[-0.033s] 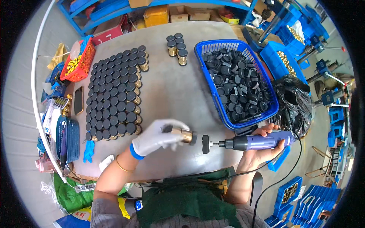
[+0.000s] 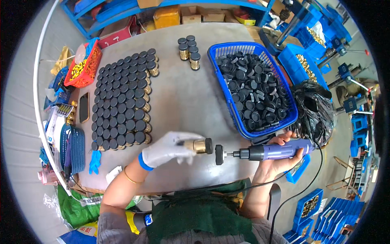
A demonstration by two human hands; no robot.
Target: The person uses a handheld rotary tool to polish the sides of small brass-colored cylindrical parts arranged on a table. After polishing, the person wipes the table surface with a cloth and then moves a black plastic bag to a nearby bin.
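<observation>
My left hand (image 2: 170,151), in a white glove, is closed round a brass fitting (image 2: 198,146) held on its side. A black cap (image 2: 209,146) sits on the fitting's right end, and a dark part shows at its other end among my fingers. In my bare right hand (image 2: 286,156) lies a purple electric screwdriver (image 2: 280,150), pointing left. Its round black head (image 2: 219,154) faces the capped end across a small gap. My right fingers wrap round the tool's body.
Rows of black-capped brass fittings (image 2: 122,101) stand at the left, with several more (image 2: 189,51) at the back. On the right is a blue basket (image 2: 239,129) of black caps beside a black plastic bag (image 2: 315,110). A phone (image 2: 84,107) lies far left. The tool's cord (image 2: 298,191) hangs right.
My left hand has turned the fitting slightly, raising its capped end and bringing it a little rightward, nearly level. The screwdriver has barely moved.
</observation>
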